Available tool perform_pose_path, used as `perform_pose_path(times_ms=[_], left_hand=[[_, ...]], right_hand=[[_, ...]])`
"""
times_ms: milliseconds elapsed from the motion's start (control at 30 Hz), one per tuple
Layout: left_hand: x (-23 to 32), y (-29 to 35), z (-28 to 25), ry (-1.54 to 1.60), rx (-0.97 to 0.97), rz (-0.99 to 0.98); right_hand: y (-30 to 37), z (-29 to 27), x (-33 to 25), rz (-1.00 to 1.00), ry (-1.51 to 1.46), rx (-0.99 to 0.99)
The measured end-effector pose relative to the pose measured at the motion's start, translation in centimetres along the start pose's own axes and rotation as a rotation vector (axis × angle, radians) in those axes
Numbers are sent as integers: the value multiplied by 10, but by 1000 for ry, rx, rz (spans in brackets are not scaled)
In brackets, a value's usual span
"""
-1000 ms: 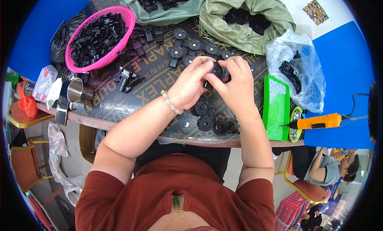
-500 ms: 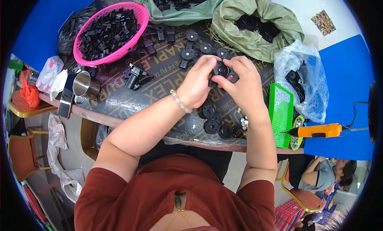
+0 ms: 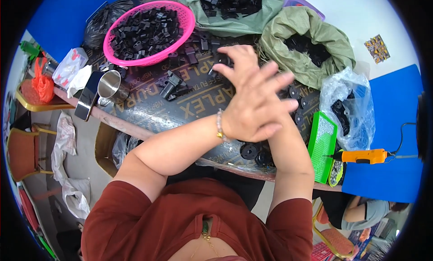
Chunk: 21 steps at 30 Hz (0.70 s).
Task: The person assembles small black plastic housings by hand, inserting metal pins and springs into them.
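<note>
My left hand (image 3: 259, 103) is spread open, a little blurred, and lies across in front of my right wrist. Nothing shows in its fingers. My right hand (image 3: 241, 65) reaches out to the far left beyond it. Its thumb and forefinger are on either side of a black round plastic part (image 3: 222, 60), which is partly hidden by the fingers. Black round discs (image 3: 249, 150) lie near the table's front edge, below my left hand. Several more black round parts (image 3: 294, 92) lie to the right of it, partly covered by the hands.
A pink basket (image 3: 191, 33) of black pieces stands far left, with two green sacks (image 3: 336, 44) behind. A metal cup (image 3: 109, 84) and a phone (image 3: 86, 96) sit left. To the right are a green tray (image 3: 323, 159), a clear bag (image 3: 361, 98) and an orange electric screwdriver (image 3: 364, 156).
My hands were together around black round parts. They have come apart: the right has moved to the far left, and the left has opened and crossed over it. The view has shifted.
</note>
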<state>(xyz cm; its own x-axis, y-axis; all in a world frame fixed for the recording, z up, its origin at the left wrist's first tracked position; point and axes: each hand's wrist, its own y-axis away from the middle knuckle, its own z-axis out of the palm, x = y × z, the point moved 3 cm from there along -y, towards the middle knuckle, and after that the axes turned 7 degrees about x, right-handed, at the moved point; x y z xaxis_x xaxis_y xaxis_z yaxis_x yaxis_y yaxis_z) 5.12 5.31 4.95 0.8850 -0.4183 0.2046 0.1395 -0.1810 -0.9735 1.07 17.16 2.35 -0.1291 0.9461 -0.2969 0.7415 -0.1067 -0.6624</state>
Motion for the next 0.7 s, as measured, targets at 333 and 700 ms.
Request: perform_pose_path(times_ms=[333,700], left_hand=[[0,3,-2,87,-18,-163],[-16,-3,-6,1,28,-277]], right_hand=[[-32,26,8,137,138,-268],[-81,56,42,391,288,-429]])
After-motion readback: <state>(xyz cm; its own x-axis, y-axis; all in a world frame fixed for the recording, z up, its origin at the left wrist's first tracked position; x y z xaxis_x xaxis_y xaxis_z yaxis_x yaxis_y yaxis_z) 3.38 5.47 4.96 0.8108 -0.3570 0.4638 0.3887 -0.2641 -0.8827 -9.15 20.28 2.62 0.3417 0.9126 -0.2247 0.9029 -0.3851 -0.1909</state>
